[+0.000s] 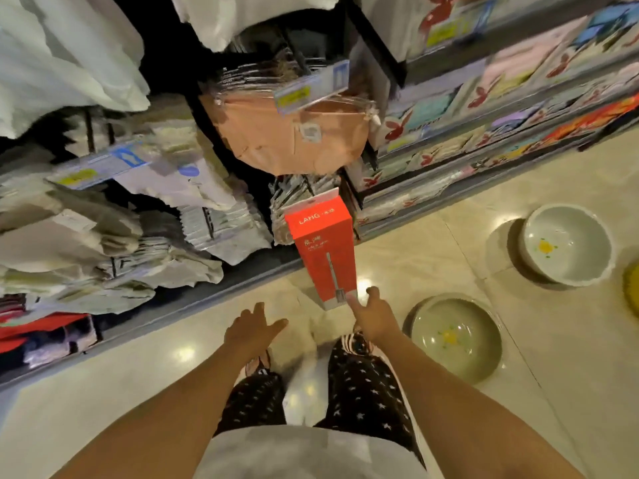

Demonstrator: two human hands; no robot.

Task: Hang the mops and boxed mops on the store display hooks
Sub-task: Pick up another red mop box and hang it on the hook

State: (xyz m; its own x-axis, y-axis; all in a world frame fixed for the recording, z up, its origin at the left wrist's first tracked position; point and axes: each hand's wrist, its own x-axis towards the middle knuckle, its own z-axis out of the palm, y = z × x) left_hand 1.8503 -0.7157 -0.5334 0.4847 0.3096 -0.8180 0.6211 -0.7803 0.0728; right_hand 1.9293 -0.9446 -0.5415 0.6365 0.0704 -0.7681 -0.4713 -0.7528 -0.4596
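Note:
A tall red boxed mop (323,250) stands upright in front of the display, its white hang tab at the top near the packaged goods. My right hand (371,314) touches the box's lower right corner with thumb and fingers. My left hand (252,328) hovers open to the left of the box's base, fingers spread, holding nothing. Behind the box hang orange cloth packs (294,136) on black hooks. Whether the box hangs from a hook or is carried by my hand I cannot tell.
White and grey mop-head packs (103,236) fill the left shelves. Shelves of printed packs (501,108) run to the right. Two plastic basins (456,337) (567,243) lie on the tiled floor at the right, a yellow item (632,288) at the edge.

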